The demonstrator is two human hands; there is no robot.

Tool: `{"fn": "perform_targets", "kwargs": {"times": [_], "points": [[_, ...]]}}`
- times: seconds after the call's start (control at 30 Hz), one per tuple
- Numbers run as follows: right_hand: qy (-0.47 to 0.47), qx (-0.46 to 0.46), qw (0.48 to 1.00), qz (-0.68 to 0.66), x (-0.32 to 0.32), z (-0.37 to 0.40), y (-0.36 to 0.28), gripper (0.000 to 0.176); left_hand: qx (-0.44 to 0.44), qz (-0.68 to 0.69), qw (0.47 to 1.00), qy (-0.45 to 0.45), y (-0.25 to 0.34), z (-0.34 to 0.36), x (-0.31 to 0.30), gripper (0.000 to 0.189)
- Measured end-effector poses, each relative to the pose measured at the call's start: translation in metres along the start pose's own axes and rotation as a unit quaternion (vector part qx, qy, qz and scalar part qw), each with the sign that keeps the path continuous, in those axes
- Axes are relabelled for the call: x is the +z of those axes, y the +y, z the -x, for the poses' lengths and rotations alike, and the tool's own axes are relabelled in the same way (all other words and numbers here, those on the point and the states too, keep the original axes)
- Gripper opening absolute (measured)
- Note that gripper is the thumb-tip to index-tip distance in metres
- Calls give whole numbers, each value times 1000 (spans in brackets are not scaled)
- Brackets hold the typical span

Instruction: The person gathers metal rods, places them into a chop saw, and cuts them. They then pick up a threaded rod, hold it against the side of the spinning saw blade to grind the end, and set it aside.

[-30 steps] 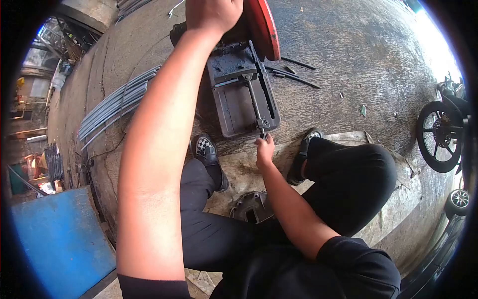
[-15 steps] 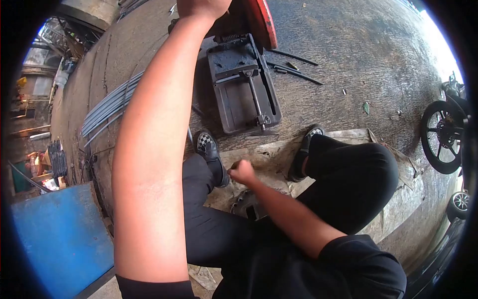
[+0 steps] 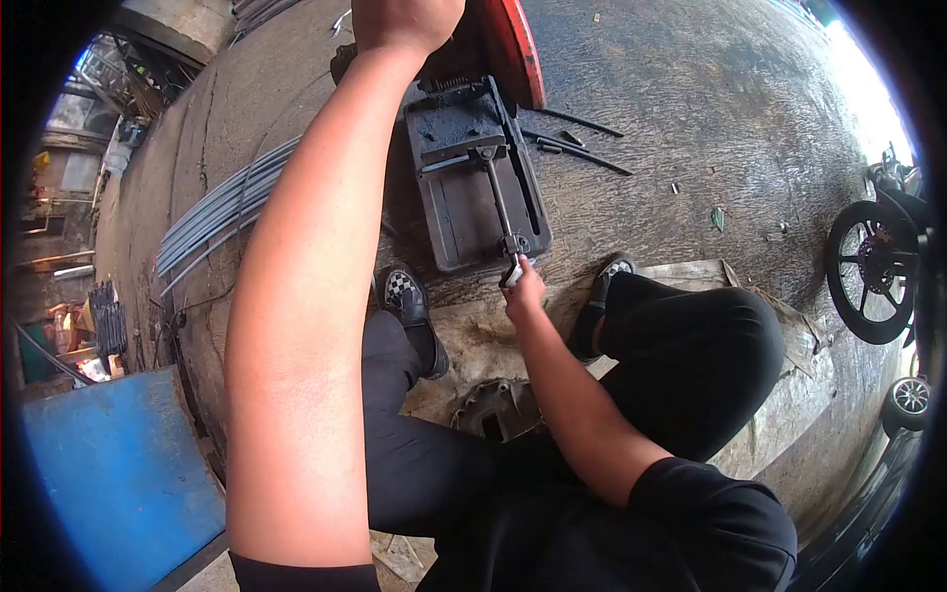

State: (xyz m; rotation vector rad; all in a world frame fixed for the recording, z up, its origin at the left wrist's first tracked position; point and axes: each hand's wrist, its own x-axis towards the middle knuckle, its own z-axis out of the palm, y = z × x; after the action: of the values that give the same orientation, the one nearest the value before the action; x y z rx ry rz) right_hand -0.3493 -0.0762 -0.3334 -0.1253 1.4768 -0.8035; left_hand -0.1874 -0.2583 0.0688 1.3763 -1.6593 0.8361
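Note:
A cut-off saw with a dark metal base (image 3: pixel 464 222) and a red blade guard (image 3: pixel 515 49) stands on the ground in front of my feet. Along its base runs a vise screw (image 3: pixel 499 197), and a thin grey rod (image 3: pixel 446 164) lies at the clamp jaw. My right hand (image 3: pixel 526 293) is closed around the crank handle (image 3: pixel 513 271) at the near end of that screw. High over the saw, my left hand (image 3: pixel 409 22) reaches the top edge of the view. Its fingers are out of sight, so what it touches is hidden.
A bundle of grey rods (image 3: pixel 222 212) lies left of the saw, and short cut rods (image 3: pixel 582 153) lie to its right. Between my legs sits a round metal part (image 3: pixel 498 409) on a sheet (image 3: pixel 464 340). A blue panel (image 3: pixel 118 474) and motorcycle wheel (image 3: pixel 870 271) flank me.
My right hand has moved forward from beside my shoe and taken hold of the crank handle. My left arm has stayed raised, with only a slight shift.

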Motion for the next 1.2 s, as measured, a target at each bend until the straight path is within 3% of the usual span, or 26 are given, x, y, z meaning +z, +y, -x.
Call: {"fn": "perform_targets", "kwargs": {"times": [0.03,0.07,0.1,0.13,0.17,0.2,0.23,0.3,0.37,0.43,0.47,0.5,0.57,0.6,0.63,0.7,0.8,0.97,1.0,1.03,1.17,1.2], "points": [[-58,152,980,-116,-8,-17,-9,41,3,0,1000,2,0,1,1,7],[-85,181,971,-134,-16,-43,-7,34,-12,-5,1000,-4,0,2,2,8],[-50,154,975,-150,-17,-42,-10,29,-26,-10,1000,-12,0,2,1,8],[14,-25,997,-70,-16,-35,-2,28,-25,-12,1000,-12,0,1,1,8],[78,-202,976,12,-7,-1,-3,27,-40,7,999,-22,1,1,0,10],[-10,-347,928,136,-2,40,8,27,-56,25,998,-30,3,0,-2,11],[-102,-478,834,257,2,84,18,28,-73,57,995,-41,8,1,-9,14],[-238,-274,856,368,11,148,15,22,-26,178,982,51,-11,38,-7,19],[-223,-282,875,324,37,135,11,22,-65,71,969,230,-3,92,-19,12],[-182,-273,895,301,61,119,-2,25,-376,136,911,101,-5,184,-16,11],[-175,-257,916,254,71,100,-3,26,-413,112,904,1,-5,220,-9,15],[-170,-242,932,209,81,82,-5,26,-418,78,892,-153,-10,257,-1,19],[-117,-239,942,205,107,60,-23,18,-509,31,807,-299,-19,314,18,18],[-133,-184,957,179,122,49,-32,17,-557,12,772,-306,-27,337,30,17],[-135,-189,956,180,135,42,-43,17,-603,-7,734,-311,-37,360,43,18],[-168,-45,971,162,155,29,-56,15,-640,33,717,-274,-51,393,64,23],[-190,-19,967,170,174,13,-58,14,-621,12,739,-260,-67,397,86,30],[-227,-7,960,162,173,14,-63,13,-613,-57,753,-234,-76,387,103,19],[-231,-7,958,169,170,15,-61,13,-609,-48,754,-240,-79,386,102,13],[-243,-4,957,157,168,15,-60,14,-559,-35,798,-221,-80,387,98,13],[-267,-20,940,209,161,9,-62,15,-560,84,795,-218,-91,412,91,15],[-268,-30,935,232,161,6,-63,16,-524,78,816,-232,-89,410,86,16]]}}
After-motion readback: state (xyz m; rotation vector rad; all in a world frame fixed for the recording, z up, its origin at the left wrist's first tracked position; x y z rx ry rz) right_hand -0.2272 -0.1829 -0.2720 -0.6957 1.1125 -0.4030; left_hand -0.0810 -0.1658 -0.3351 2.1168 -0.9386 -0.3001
